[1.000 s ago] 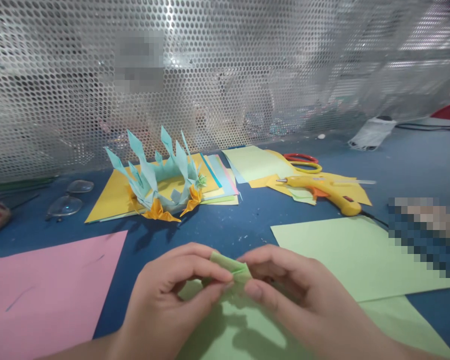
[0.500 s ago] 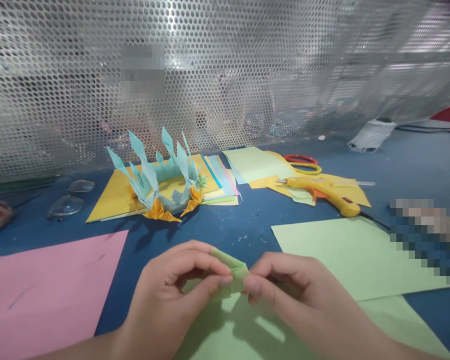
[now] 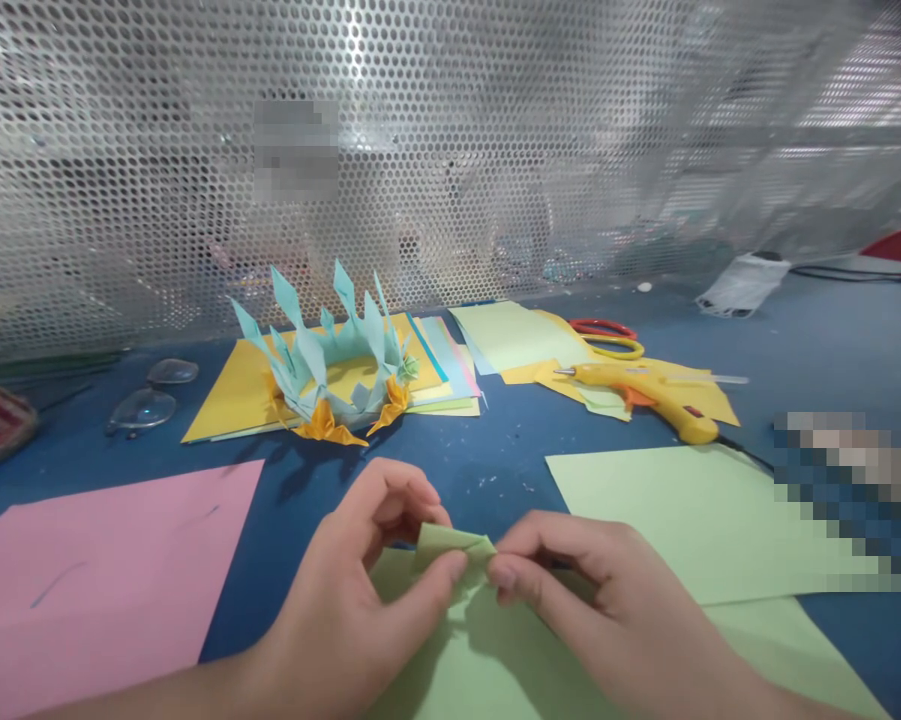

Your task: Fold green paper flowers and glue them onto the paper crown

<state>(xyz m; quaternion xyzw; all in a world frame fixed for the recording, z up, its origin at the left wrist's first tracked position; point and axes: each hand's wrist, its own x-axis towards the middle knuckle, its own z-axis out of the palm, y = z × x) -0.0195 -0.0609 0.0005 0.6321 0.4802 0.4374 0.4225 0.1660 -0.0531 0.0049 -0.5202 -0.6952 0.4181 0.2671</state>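
Note:
A small folded piece of green paper is held up between my two hands. My left hand grips its left part, thumb pressed on the near face, index finger raised and bent above it, other fingers partly hidden behind. With thumb and index finger, my right hand pinches the pointed right corner. Beneath both hands lies a light green sheet with their shadows on it. Further back stands a light blue paper crown with tall pointed spikes and orange folded paper shapes along its front.
Pink paper lies on the left, green sheets on the right. A yellow glue gun, scissors and stacked coloured papers stand behind. Eyeglasses rest at left. A perforated metal screen borders the blue table.
My left index finger has lifted off the folded green paper and bent upward, while the thumb stays on it. My right hand keeps its pinch. The view has shifted slightly.

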